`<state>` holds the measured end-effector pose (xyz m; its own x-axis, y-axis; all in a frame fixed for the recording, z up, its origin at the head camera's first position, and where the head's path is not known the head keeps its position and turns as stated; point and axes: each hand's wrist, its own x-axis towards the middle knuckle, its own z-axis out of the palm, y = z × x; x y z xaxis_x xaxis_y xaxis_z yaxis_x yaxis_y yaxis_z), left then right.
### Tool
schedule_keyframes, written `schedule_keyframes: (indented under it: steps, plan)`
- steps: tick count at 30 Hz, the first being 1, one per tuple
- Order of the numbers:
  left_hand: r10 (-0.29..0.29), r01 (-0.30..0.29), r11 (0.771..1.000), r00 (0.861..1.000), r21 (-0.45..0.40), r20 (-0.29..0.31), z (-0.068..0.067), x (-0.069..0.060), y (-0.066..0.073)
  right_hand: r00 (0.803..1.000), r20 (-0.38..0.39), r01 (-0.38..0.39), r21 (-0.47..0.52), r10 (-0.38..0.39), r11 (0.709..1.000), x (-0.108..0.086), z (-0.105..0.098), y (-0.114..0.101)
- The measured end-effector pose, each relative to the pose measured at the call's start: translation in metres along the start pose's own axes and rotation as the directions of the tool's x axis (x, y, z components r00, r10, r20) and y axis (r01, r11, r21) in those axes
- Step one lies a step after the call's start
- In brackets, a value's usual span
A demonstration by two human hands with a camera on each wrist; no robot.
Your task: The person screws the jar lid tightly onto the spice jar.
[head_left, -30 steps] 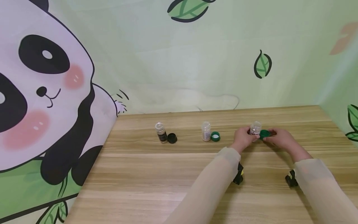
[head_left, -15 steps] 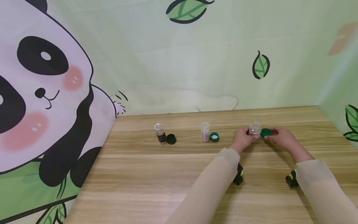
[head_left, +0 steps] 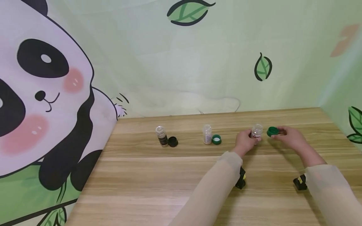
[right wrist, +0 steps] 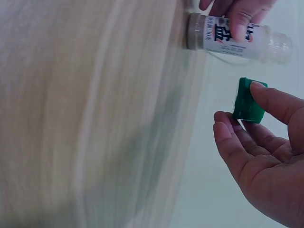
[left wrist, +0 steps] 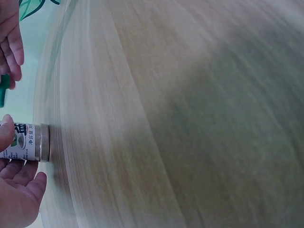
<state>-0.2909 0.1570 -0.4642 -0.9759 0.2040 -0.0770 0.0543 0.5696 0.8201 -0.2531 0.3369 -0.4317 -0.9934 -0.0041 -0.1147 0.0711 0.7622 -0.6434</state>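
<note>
On a table (head_left: 158, 188), the left hand (head_left: 244, 142) grips a jar (head_left: 257, 130) while the right hand (head_left: 292, 138) pinches a cap (head_left: 272, 131) beside it, an apparent uncapping seemingly calling for set-down.

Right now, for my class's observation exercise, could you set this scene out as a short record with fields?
Left grip: holds the rightmost jar, uncapped and upright
Right grip: pinches a green cap, apart from that jar
Middle jar: uncapped, second green cap beside it
Leftmost jar: uncapped, black cap beside it
Surface: wood-grain table
</note>
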Motion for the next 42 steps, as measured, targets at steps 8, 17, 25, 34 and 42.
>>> schedule_keyframes:
  steps: [8,17,25,34,42]
  plan:
    - [-0.016,0.016,1.0,1.0,-0.012,0.005,-0.001,-0.002,-0.001,0.999,-0.029,0.029,-0.003,-0.029,1.0,-0.007,-0.008,-0.007]
    - [-0.01,0.01,1.0,1.0,0.0,-0.001,-0.001,-0.001,-0.002,0.998,-0.059,0.04,0.018,-0.039,0.999,-0.013,-0.011,-0.014]
    - [-0.019,0.019,1.0,1.0,0.012,0.004,0.002,-0.001,-0.002,0.997,-0.06,0.05,0.015,-0.049,0.999,-0.017,-0.011,-0.023]
    - [0.001,0.0,1.0,1.0,0.031,-0.009,0.003,0.0,-0.001,0.997,-0.057,0.054,0.01,-0.053,0.999,-0.013,-0.01,-0.028]
    - [0.002,-0.001,0.999,1.0,0.044,-0.014,0.003,0.001,-0.001,0.998,-0.047,0.05,0.007,-0.049,0.999,-0.013,-0.007,-0.028]
